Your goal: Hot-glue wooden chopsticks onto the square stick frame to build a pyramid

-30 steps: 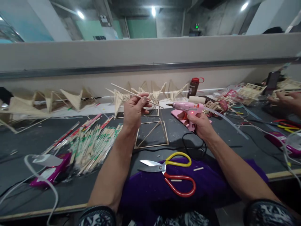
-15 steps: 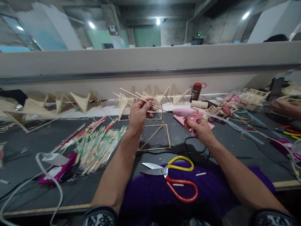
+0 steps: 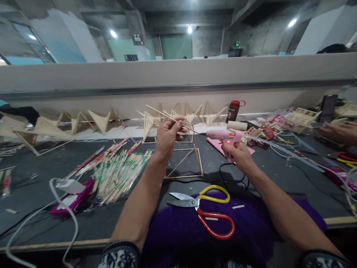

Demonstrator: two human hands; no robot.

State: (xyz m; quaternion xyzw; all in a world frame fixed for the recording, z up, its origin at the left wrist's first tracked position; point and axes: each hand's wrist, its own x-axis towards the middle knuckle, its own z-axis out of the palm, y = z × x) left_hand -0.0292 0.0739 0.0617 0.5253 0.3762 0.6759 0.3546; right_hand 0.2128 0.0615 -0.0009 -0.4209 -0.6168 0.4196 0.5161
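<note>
Between the thumb and fingers of my left hand (image 3: 170, 133) is a thin wooden stick (image 3: 156, 111), slanting from upper left down to the right. My right hand (image 3: 237, 152) is wrapped round a pink hot glue gun (image 3: 221, 134) with a small light lit on its side. The gun's nozzle points left, at or very near the stick's lower right end; whether they touch I cannot tell. A clear glue stick (image 3: 260, 141) trails from its back. Below both hands, a wooden stick frame (image 3: 182, 175) rests on the dark table.
Open scissors (image 3: 192, 202) with yellow and red handles lie on purple cloth (image 3: 167, 230). Bagged wooden sticks (image 3: 122, 178) and a magenta power strip (image 3: 74, 197) are at left. Stick models (image 3: 99, 121) and a bottle (image 3: 233, 111) line the back. Another person's hand (image 3: 338, 134) is at far right.
The view has shifted slightly, with the scene lower and a little to the right. Both hands keep their grips, and the nozzle stays by the stick's end.
</note>
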